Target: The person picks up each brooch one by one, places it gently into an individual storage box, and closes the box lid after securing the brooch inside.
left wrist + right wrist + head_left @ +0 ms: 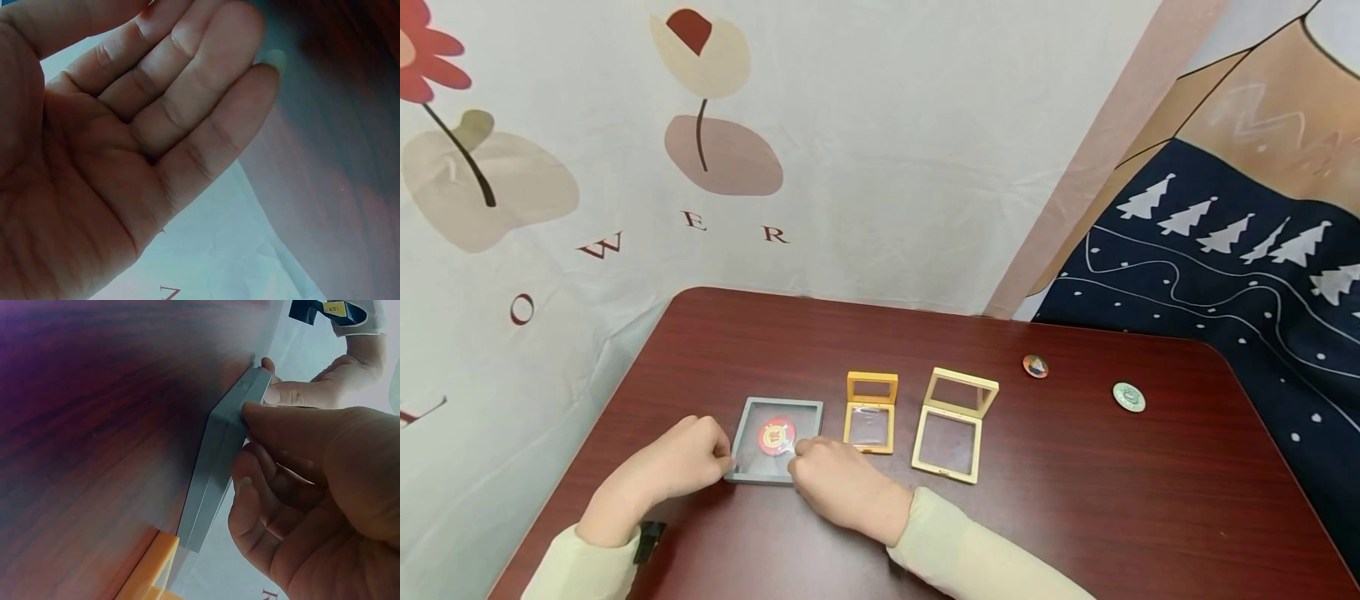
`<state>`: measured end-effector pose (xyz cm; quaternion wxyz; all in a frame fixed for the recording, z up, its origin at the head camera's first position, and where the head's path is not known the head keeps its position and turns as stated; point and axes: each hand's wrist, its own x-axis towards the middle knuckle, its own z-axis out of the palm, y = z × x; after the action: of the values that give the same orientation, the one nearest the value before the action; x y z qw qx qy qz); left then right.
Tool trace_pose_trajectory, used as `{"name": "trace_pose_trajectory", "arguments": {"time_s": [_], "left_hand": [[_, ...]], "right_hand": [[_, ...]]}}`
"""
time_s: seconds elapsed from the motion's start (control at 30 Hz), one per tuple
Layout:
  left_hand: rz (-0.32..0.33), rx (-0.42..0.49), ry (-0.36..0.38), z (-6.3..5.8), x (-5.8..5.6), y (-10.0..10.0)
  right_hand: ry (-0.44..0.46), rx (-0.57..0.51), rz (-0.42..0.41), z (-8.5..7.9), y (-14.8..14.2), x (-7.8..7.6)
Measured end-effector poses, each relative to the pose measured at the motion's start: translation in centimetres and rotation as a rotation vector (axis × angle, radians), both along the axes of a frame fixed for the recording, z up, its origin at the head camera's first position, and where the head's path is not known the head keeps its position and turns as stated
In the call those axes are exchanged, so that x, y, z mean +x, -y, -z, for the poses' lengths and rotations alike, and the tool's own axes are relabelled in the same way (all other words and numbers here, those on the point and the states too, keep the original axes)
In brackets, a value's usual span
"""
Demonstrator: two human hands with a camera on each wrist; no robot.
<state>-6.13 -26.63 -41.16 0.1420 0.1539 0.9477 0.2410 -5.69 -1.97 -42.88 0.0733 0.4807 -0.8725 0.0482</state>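
Observation:
A grey square display frame (784,402) with a clear centre lies on the table, a round red and yellow badge (775,436) showing within it. My left hand (673,462) pinches the frame's near left corner between thumb and finger. On the opposite side, my right hand (850,485) grips the near right part and covers that corner in the head view. Up close in the right wrist view, the thumb lies along the grey frame's edge (220,440) with the other fingers curled above. The left wrist view takes in the left palm (106,156) but not the frame.
An orange frame (892,429) stands opened just right of the grey one, and a larger pale yellow frame (979,450) is opened beside it. Two round badges, one dark and orange (1035,366), one pale green (1129,397), lie farther right. A printed curtain (887,167) hangs behind the table.

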Motion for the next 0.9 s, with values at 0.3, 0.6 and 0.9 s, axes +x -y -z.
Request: {"name": "trace_pose_trajectory", "arguments": {"time_s": [0.3, 0.6, 0.9], "left_hand": [[-0.017, 0.011, 0.024, -0.1, 0.2, -0.2], [-0.024, -0.005, 0.024, -0.2, 0.1, -0.2], [-0.023, 0.002, 0.028, -0.1, 0.2, -0.1]], "right_hand": [[-0.039, 0.015, -0.007, -1.1, -1.1, -0.3], [-0.084, -0.246, 0.000, -4.5, -4.9, -2.0], [-0.078, -0.381, 0.046, -6.7, -10.3, -4.2]]}}
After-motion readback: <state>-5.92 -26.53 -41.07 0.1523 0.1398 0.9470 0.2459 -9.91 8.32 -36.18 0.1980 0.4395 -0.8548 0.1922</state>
